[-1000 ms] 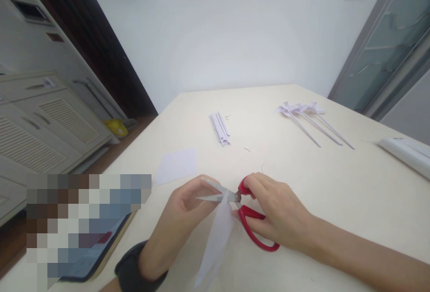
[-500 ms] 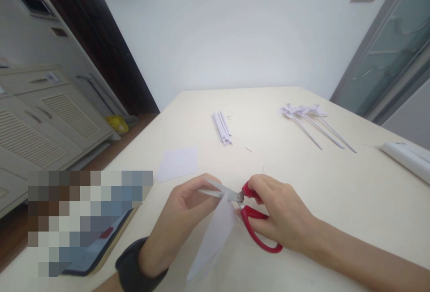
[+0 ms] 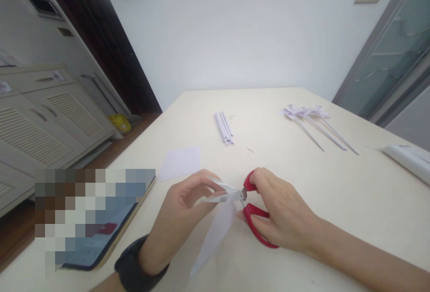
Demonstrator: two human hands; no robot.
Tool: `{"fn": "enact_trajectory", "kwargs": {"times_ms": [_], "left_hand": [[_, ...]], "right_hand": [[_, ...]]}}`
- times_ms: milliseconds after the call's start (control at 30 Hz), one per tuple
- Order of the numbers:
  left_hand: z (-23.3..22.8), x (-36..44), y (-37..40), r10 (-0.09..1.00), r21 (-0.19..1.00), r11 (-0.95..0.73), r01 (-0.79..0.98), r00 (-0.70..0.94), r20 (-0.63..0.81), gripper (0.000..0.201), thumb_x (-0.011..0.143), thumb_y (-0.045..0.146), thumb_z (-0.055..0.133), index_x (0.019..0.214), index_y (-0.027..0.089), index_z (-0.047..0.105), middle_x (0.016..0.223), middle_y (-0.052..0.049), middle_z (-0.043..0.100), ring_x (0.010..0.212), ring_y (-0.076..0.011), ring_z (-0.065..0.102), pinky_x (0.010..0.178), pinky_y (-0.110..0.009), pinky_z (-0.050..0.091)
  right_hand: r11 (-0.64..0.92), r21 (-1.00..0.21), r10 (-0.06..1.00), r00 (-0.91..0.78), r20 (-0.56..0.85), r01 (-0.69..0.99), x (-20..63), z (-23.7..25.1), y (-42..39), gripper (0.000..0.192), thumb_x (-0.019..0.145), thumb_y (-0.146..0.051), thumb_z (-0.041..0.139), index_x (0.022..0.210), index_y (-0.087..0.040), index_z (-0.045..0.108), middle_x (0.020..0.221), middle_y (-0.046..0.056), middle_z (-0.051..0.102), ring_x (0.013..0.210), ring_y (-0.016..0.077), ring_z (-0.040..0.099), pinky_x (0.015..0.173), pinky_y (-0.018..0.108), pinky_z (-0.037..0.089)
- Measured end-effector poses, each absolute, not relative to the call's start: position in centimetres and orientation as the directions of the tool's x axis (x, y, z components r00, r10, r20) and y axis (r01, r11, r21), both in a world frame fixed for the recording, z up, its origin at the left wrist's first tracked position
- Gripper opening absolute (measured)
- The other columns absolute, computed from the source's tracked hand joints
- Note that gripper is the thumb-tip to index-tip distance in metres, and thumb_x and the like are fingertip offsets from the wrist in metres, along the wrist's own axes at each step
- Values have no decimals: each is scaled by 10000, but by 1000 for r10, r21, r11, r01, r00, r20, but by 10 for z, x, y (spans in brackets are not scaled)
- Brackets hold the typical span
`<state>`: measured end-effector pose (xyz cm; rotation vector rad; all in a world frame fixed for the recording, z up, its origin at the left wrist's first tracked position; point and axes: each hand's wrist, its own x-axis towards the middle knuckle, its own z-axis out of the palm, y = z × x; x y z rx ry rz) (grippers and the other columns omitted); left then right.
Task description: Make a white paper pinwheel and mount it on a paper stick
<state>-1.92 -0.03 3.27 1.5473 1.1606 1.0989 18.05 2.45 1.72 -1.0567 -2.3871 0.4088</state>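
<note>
Fingers of the right hand (image 3: 282,213) are threaded through the red handles of the scissors (image 3: 247,209) and closed around them, the thumb in the upper loop, the other fingers in the lower loop. Its blades point toward 9 o'clock and stand slightly apart, with the top edge of a folded white paper (image 3: 215,234) between them. The left hand (image 3: 178,220), at 9 o'clock from the scissors, pinches that paper near the blade tips between thumb and fingertips; the sheet hangs down toward 7 o'clock, its lower point just above the cream table (image 3: 336,193). A dark watch (image 3: 134,267) sits on the left wrist.

At 11 o'clock from the hands a flat white paper square (image 3: 180,162) lies on the table. Farther off at 12 o'clock rests a bundle of rolled paper sticks (image 3: 224,127), and at 2 o'clock lie three paper pinwheels (image 3: 314,119) side by side, their stems pointing toward 4 o'clock. A tablet (image 3: 101,234), its screen blurred, lies at 9 o'clock near the table's edge. A white object (image 3: 408,157) sits at 3 o'clock on the far right edge.
</note>
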Motion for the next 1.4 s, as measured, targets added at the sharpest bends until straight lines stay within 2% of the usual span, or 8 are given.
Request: {"fn": "enact_trajectory", "kwargs": {"times_ms": [300,500,1000,1400], "left_hand": [[31,-20,-3,947,873,-310,377,207,247,91,789,125,575,765,211,591,837,7,565,781,-132,549,715,-229,407],[29,-19,0,930,873,-355,335,218,295,60,772,134,604,743,185,589,807,-8,573,773,-145,549,720,-254,413],[32,-16,-3,946,909,-313,277,180,271,45,755,141,619,727,176,619,772,-34,583,733,-171,541,697,-275,416],[35,-14,-4,947,908,-309,281,173,269,57,757,151,622,704,170,618,753,-30,581,715,-163,541,673,-265,416]], "right_hand": [[659,-475,745,-593,305,583,181,16,24,239,723,-255,557,891,-204,394,848,0,515,718,148,441,577,273,363],[687,-450,721,-608,331,570,181,17,24,236,716,-245,548,885,-200,388,853,10,508,723,151,440,586,278,366],[707,-420,705,-611,360,569,181,17,24,228,698,-219,534,881,-188,404,852,41,512,726,170,441,598,293,373],[700,-393,714,-604,354,597,181,17,21,219,683,-204,510,866,-196,390,827,17,506,699,151,436,554,263,354]]}}
